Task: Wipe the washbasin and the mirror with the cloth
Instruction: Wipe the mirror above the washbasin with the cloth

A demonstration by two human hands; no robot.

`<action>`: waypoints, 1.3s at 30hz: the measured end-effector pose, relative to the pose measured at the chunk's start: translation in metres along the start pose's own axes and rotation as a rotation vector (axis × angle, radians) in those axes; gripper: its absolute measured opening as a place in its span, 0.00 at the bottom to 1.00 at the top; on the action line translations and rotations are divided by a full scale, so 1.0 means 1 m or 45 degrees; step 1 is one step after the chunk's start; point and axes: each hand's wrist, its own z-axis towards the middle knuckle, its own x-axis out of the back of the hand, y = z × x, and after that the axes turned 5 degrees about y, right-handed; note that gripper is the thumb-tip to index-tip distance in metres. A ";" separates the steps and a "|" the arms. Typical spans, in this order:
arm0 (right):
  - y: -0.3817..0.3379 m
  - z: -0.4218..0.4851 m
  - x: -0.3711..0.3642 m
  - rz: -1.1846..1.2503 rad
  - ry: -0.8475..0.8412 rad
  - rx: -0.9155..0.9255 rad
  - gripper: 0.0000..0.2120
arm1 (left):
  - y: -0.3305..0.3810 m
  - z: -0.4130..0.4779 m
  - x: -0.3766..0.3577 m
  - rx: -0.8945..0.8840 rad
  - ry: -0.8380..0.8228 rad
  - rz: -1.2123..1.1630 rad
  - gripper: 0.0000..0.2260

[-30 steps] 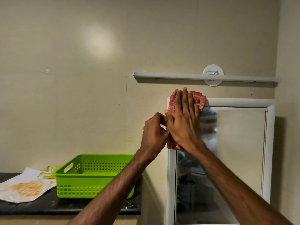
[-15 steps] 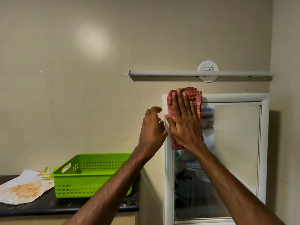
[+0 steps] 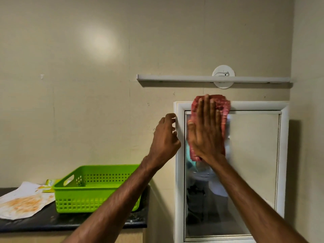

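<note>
A white-framed mirror (image 3: 254, 155) hangs on the wall at the right. My right hand (image 3: 205, 132) lies flat, fingers up, pressing a red checked cloth (image 3: 222, 106) against the mirror's upper left part; the cloth's top edge overlaps the frame. My left hand (image 3: 165, 141) is beside the mirror's left frame edge, fingers loosely curled and touching the frame, holding nothing. The washbasin is out of view.
A white tube light (image 3: 210, 79) with a round base runs along the wall just above the mirror. To the left, a dark counter (image 3: 70, 223) carries a green plastic basket (image 3: 94, 190), a stained paper (image 3: 22, 202) and a yellow packet (image 3: 50, 183).
My right hand has slid the cloth to the right and slightly up along the mirror's top. My left hand has let go of the cloth's edge and moved to the frame's left side.
</note>
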 end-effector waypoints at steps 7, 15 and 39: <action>-0.016 0.001 -0.010 0.071 -0.005 0.241 0.34 | 0.002 -0.005 -0.003 -0.030 0.066 -0.016 0.28; 0.045 0.004 -0.004 0.049 0.011 0.219 0.33 | 0.020 -0.009 -0.015 -0.072 0.214 0.210 0.33; 0.072 -0.020 0.001 0.046 -0.114 0.443 0.33 | 0.031 -0.008 -0.029 0.036 0.294 0.235 0.36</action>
